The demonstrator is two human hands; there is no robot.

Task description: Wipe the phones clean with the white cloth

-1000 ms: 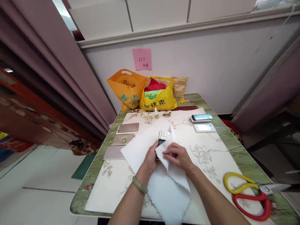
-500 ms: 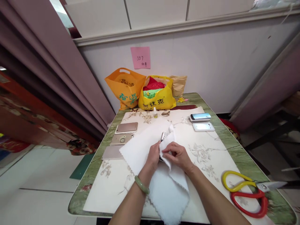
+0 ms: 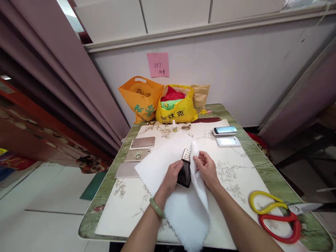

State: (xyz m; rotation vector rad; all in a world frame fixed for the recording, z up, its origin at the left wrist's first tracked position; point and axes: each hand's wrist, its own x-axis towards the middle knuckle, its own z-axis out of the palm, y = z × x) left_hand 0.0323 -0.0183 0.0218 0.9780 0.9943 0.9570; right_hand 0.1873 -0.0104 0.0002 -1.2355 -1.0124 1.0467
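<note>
In the middle of the table my left hand (image 3: 172,176) grips a keypad mobile phone (image 3: 184,174) by its left side, thumb on its front. The phone's dark screen points toward me and its silver keys point away. Under it spreads a white cloth (image 3: 157,162) with a scalloped edge. My right hand (image 3: 207,169) pinches a folded-up part of this cloth just to the right of the phone, and the fold stands along the phone's right side. A green bangle circles my left wrist.
Several smartphones, one a gold phone (image 3: 137,155), lie at left. A white phone (image 3: 228,141) lies at right, near a blue-screened phone (image 3: 225,131). Large scissors (image 3: 279,213) rest at front right. A small bottle (image 3: 174,126), an orange bag (image 3: 141,98) and a yellow bag (image 3: 177,113) stand behind.
My right hand has moved right, drawing the cloth off the phone's front. The screen and more of the keys are uncovered now. My left hand keeps hold of the phone.
</note>
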